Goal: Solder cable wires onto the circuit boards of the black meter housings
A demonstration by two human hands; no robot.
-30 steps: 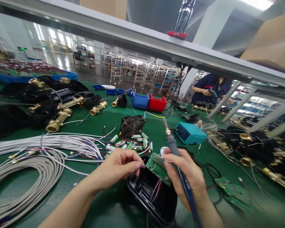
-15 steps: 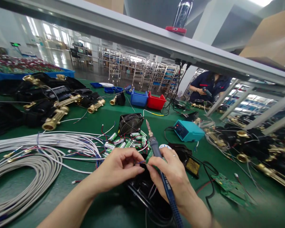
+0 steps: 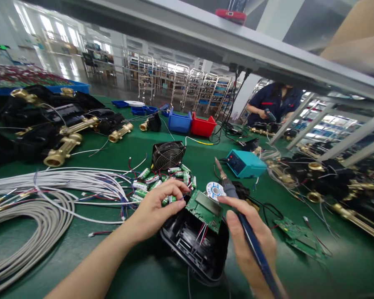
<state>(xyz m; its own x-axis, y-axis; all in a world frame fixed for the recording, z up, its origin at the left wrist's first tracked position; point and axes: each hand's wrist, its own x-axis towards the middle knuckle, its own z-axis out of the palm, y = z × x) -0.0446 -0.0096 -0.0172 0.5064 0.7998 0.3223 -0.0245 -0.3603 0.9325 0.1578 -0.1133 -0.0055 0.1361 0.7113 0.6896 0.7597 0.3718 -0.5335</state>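
My left hand is pinched at the left edge of a green circuit board. A thin blue wire barely shows between its thumb and fingers. The board, with a grey display, rests tilted on the back of an open black housing, and red and white wires run from it into the housing. My right hand holds a soldering iron, its tip pointing up and away from the board. The right index finger reaches to the rim of a white and blue solder spool behind the board.
Green-white battery cells lie before a black fan. White cables cover the left. A teal soldering station stands back right, blue and red bins farther back. Brass-fitted units flank both sides. A co-worker stands beyond.
My right hand has moved right, away from my left hand, taking the soldering iron along. The circuit board and the solder spool now show more fully. The camera view has shifted slightly.
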